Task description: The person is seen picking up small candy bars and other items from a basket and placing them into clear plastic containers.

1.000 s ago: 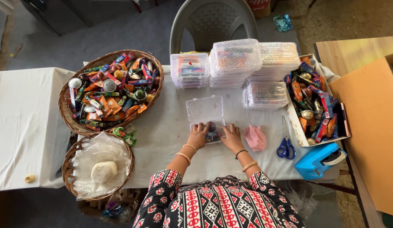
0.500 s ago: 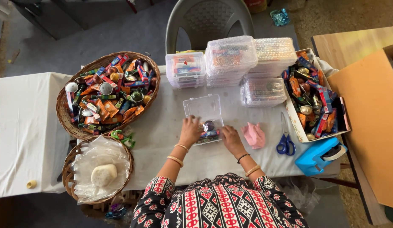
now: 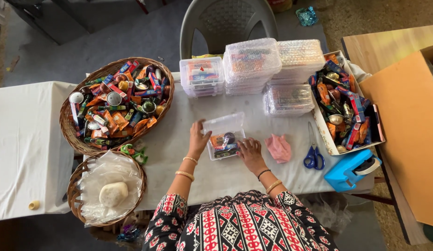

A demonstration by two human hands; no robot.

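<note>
Both hands grip a clear, hinged plastic box (image 3: 224,137) at table centre, left hand (image 3: 198,138) on its left edge, right hand (image 3: 249,152) at its near right corner, bare white cloth (image 3: 179,148) around it.

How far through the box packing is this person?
Done: stacks of filled clear boxes at the table's far edge. In hand: the left hand and right hand are at an open clear box holding a few items. Left: the large basket and white tray remain full of small items.
</note>
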